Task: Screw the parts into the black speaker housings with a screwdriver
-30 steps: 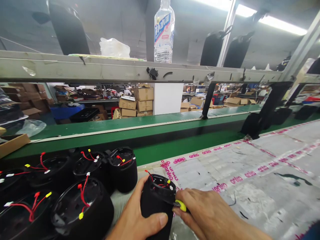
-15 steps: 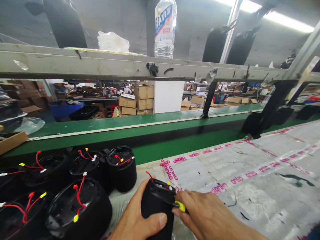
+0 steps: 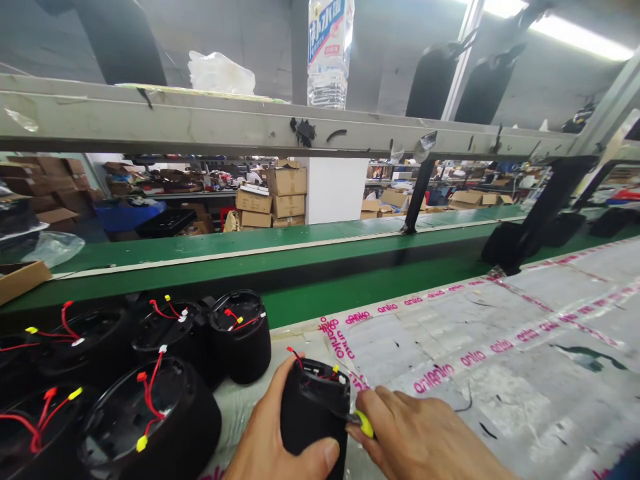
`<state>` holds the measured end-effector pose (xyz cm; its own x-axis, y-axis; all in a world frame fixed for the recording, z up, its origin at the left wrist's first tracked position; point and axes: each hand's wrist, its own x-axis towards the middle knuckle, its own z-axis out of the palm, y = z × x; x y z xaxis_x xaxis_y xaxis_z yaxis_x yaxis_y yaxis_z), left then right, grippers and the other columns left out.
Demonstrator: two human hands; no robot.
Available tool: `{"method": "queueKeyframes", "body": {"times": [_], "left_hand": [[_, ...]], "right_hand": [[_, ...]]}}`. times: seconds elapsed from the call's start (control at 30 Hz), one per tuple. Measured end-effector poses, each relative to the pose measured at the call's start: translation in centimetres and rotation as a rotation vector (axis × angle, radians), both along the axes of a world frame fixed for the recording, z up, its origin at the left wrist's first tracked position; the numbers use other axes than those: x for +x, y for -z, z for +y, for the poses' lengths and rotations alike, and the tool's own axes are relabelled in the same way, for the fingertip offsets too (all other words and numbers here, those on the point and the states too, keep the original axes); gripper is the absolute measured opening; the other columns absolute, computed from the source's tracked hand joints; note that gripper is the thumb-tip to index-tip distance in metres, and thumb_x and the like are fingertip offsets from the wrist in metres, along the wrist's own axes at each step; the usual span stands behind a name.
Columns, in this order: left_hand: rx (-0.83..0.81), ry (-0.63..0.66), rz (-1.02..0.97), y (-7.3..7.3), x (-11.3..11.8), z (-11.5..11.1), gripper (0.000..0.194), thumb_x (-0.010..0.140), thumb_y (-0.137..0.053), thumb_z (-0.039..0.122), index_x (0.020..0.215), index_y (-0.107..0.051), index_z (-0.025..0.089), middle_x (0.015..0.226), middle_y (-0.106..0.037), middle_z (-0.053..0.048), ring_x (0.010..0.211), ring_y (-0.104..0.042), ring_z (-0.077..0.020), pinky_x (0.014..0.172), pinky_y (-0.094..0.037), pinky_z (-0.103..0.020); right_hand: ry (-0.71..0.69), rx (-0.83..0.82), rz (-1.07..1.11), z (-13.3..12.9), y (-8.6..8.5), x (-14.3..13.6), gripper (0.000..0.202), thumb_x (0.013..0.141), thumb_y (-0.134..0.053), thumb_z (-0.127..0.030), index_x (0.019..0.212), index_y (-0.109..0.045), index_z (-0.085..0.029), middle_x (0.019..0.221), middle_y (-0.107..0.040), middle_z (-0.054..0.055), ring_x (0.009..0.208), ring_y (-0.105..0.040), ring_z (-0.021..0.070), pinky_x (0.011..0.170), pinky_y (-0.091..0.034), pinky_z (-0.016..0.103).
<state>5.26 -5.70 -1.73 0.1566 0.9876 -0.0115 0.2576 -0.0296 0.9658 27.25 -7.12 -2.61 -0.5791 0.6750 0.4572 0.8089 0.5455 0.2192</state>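
Observation:
A black fabric-covered cylindrical housing (image 3: 310, 417), which looks like a speaker body, stands tilted at the bottom middle. My left hand (image 3: 275, 427) wraps round its left side, thumb across the front. Red wires with small connectors (image 3: 295, 353) come out of its open top. My right hand (image 3: 415, 427) is closed on a small tool with a yellow handle (image 3: 365, 423). The tool's dark tip touches the right side of the housing just below the rim; its exact kind is hidden by my fingers.
Several similar black housings (image 3: 193, 420) with red wires stand at the left. A green conveyor belt (image 3: 330, 293) runs behind the bench, which has a grey plastic covering (image 3: 510, 380) with pink-printed tape. Above hangs a metal shelf beam (image 3: 225, 130) bearing a bottle (image 3: 327, 60).
The view has shifted slightly. My right hand and the yellow-handled tool have moved a little right and down along the housing's side. My left hand keeps its hold.

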Motion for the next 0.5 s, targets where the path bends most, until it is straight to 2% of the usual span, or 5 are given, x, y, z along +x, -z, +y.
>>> {"method": "queueKeyframes", "body": {"times": [0.13, 0.27, 0.4, 0.5], "left_hand": [[-0.004, -0.070, 0.079, -0.4, 0.7, -0.4, 0.094, 0.061, -0.074, 0.042, 0.145, -0.049, 0.011, 0.151, -0.054, -0.020, 0.145, -0.040, -0.0447, 0.121, -0.029, -0.059], [0.034, -0.085, 0.143, 0.0, 1.1, -0.3, 0.093, 0.061, -0.070, 0.042, 0.146, -0.048, 0.011, 0.148, -0.058, -0.020, 0.142, -0.044, -0.0448, 0.118, -0.034, -0.060], [0.074, -0.074, 0.161, 0.6, 1.4, -0.2, 0.092, 0.062, -0.066, 0.045, 0.145, -0.047, 0.011, 0.145, -0.059, -0.020, 0.138, -0.050, -0.0419, 0.118, -0.034, -0.059], [0.078, -0.075, 0.141, 0.4, 1.6, -0.1, 0.089, 0.061, -0.068, 0.047, 0.142, -0.050, 0.013, 0.143, -0.061, -0.020, 0.137, -0.050, -0.0444, 0.117, -0.033, -0.062]], "right_hand": [[0.026, 0.003, -0.043, -0.3, 0.2, 0.1, 0.011, 0.105, -0.041, -0.029, 0.095, -0.039, -0.024, 0.065, -0.061, -0.003, 0.046, -0.063, 0.0191, 0.039, -0.031, 0.035], [0.054, -0.007, -0.080, -0.2, 0.0, -0.1, 0.011, 0.100, -0.049, -0.026, 0.097, -0.039, -0.023, 0.066, -0.062, -0.002, 0.046, -0.063, 0.0198, 0.039, -0.029, 0.036], [0.038, -0.077, -0.195, 0.0, -1.6, -0.3, 0.014, 0.096, -0.054, -0.027, 0.094, -0.040, -0.024, 0.063, -0.062, -0.003, 0.041, -0.060, 0.0216, 0.037, -0.017, 0.038], [0.057, -0.148, -0.266, 0.0, -3.1, -0.4, 0.013, 0.094, -0.056, -0.024, 0.091, -0.044, -0.025, 0.067, -0.064, -0.002, 0.042, -0.061, 0.0218, 0.037, -0.013, 0.039]]}}
